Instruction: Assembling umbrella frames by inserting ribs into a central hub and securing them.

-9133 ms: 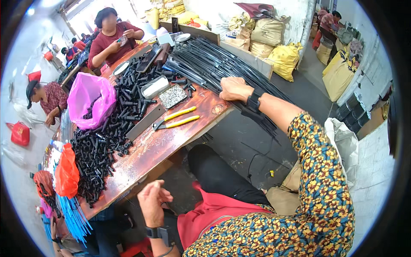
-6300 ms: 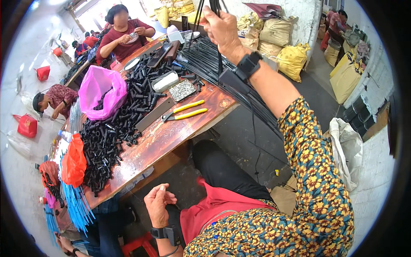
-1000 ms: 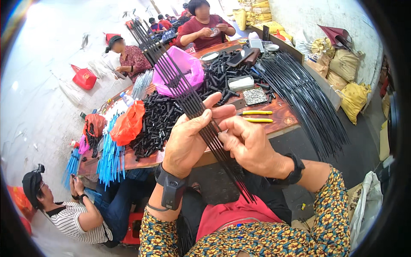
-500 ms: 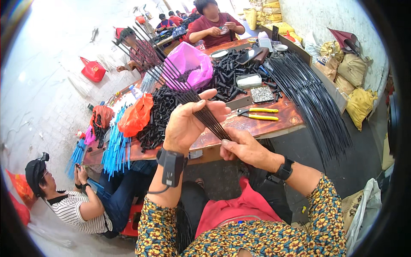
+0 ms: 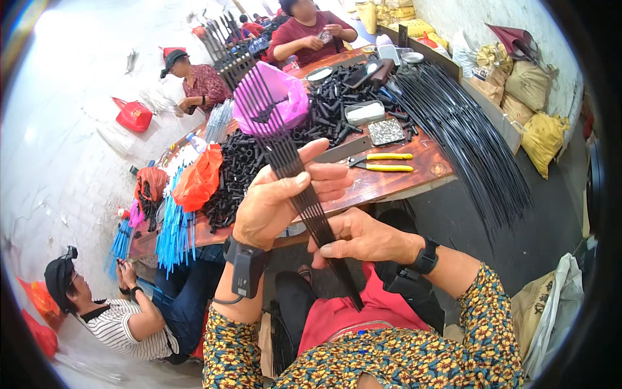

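Note:
A fanned bundle of thin black rods slants across in front of me, from the upper left down toward my lap. My left hand is turned palm up under the rods, its thumb pressed over them and its fingers stretched out beyond. Lower down, my right hand grips the bundle between thumb and fingers. Below that hand the rods come together into a narrow dark end above the red cloth on my lap. At the top they spread into separate strands with thicker tips.
On the wooden table lie yellow-handled pliers, many short black tubes, a pink bag, an orange bag and blue rods. Long black rods overhang the right edge. People sit left and across; sacks line the wall.
The rods have slid down through my hands, so their lower end now shows below my right hand. My right hand has moved slightly left and down. The view has shifted a little.

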A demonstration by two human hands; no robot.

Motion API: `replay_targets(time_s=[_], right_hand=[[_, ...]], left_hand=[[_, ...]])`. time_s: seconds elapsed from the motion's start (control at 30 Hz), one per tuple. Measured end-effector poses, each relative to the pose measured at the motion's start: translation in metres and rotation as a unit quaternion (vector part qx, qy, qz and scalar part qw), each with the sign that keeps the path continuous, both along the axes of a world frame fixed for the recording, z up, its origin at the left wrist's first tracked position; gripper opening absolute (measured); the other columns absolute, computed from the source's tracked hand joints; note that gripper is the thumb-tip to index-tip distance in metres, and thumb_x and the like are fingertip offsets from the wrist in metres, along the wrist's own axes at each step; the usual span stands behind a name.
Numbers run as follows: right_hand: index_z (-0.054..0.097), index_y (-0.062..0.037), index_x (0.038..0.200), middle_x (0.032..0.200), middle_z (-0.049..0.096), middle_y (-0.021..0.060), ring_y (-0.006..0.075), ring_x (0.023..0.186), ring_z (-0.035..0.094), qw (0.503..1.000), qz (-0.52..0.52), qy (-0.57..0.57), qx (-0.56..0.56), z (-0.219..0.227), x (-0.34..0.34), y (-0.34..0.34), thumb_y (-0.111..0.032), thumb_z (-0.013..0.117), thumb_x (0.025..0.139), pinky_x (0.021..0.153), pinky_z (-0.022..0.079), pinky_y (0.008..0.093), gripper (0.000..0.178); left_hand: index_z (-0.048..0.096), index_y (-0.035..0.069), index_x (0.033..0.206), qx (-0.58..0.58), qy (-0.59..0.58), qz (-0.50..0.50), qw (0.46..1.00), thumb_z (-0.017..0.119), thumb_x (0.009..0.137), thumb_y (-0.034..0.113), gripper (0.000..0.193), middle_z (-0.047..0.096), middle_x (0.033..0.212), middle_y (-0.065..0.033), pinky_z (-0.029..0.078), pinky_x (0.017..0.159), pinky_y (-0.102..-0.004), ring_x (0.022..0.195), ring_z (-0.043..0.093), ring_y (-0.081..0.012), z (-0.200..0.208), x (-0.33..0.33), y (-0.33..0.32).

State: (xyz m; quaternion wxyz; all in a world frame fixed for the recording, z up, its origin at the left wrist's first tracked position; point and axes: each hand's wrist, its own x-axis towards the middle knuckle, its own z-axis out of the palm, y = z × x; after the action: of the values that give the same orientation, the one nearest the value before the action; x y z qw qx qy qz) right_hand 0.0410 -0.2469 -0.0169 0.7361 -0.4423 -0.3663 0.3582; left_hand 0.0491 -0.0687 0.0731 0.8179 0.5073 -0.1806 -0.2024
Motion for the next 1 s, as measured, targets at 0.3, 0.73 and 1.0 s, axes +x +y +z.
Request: replay_targets(time_s=[0.3,0.73,1.0], right_hand=[[0.059,0.0031,0.095,0.078,0.065,0.0100,0.0175,0.075,0.064,0.987,-0.081,-0.117,-0.069,-0.006,0.011,0.016,-0.007,0.053,0.089,0.068,0.051,0.0328,0.013],[0.063,0.0006,0.079,0.063,0.061,0.0165,0.0255,0.063,0.063,0.923,-0.236,-0.241,-0.186,-0.005,0.122,0.028,-0.013,0.061,0.074,0.060,0.047,0.0413,0.014],[0.067,0.0017,0.095,0.084,0.066,0.0212,0.0351,0.087,0.065,0.955,-0.159,-0.157,-0.195,-0.116,0.046,0.012,-0.016,0.069,0.079,0.076,0.050,0.0415,0.024]], left_hand=[[0.033,-0.004,0.144,0.046,-0.005,0.007,0.999,0.061,0.088,0.010,0.064,0.056,0.125,-0.0305,0.042,0.103,-0.0559,0.118,0.055,-0.0456,-0.007,0.019,0.013],[0.036,-0.001,0.143,0.140,-0.095,-0.025,0.985,0.063,0.090,0.015,0.062,0.062,0.119,-0.0237,0.047,0.099,-0.0511,0.113,0.060,-0.0395,-0.001,0.140,0.027],[0.052,-0.005,0.132,0.191,0.063,-0.053,0.978,0.064,0.087,0.007,0.048,0.066,0.114,-0.0178,0.048,0.097,-0.0379,0.106,0.064,-0.0246,-0.096,0.053,0.016]])
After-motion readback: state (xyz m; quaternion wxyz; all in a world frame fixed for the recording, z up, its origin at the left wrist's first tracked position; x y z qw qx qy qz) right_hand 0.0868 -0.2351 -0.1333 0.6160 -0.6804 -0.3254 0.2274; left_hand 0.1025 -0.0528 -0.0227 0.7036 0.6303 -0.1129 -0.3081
